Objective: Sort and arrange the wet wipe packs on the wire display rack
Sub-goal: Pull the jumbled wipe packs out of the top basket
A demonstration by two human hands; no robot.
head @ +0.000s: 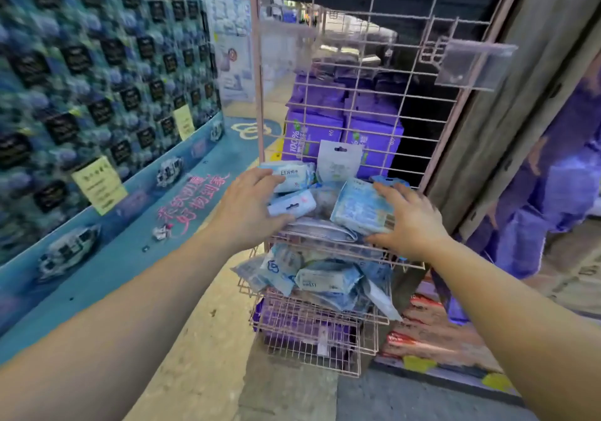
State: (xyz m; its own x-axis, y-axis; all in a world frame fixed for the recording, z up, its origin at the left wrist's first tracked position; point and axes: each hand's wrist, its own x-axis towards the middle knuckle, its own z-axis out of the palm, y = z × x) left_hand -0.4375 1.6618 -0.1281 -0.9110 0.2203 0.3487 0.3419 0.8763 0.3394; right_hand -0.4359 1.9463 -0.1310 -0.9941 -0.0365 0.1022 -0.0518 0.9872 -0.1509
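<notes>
A pink wire display rack [354,63] stands in front of me with several basket shelves. The upper basket holds several light blue wet wipe packs. My left hand [250,206] grips a small blue pack with a hang hole [292,204], fingers over the top pack [289,176] and thumb under. My right hand [409,222] lies on a larger blue pack [361,207] that leans tilted at the basket's right. A white hang-tab pack [338,160] stands upright behind. The lower basket [312,316] is filled with a jumble of blue packs [325,279].
Purple packages [312,128] are stacked behind the rack's grid. A tall blue product display wall [97,79] with yellow price tags runs along the left. A grey pillar [536,95] stands to the right. A clear plastic tag holder [474,66] hangs on the rack's upper right.
</notes>
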